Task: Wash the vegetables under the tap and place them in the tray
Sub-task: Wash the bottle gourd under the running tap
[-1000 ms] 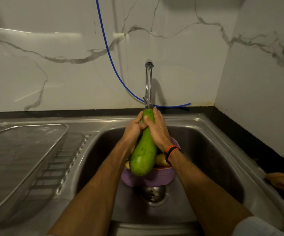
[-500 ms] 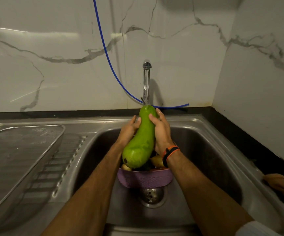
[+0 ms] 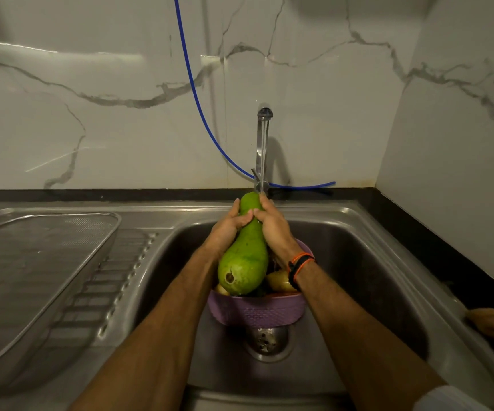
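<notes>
Gourd: the long green bottle gourd (image 3: 244, 256) is held up over the sink basin (image 3: 358, 277), narrow neck at the top right under the tap (image 3: 262, 149), fat end hanging below the grip.
Left hand: the left hand (image 3: 228, 228) wraps the neck from its side, fingers curled round it.
Right hand: the right hand (image 3: 272, 226) clasps the same neck opposite, thumb meeting the left thumb across the front.
Change: half a second ago both hands sat lower and apart on the body; they have now slid up to the neck, and the fat end has swung nearer.
Below the grip: a purple basket (image 3: 256, 311) with more vegetables (image 3: 280, 281), touching the gourd's fat end.
Tray: the steel mesh tray (image 3: 41, 262) lies well to the left of the grip on the drainboard.
</notes>
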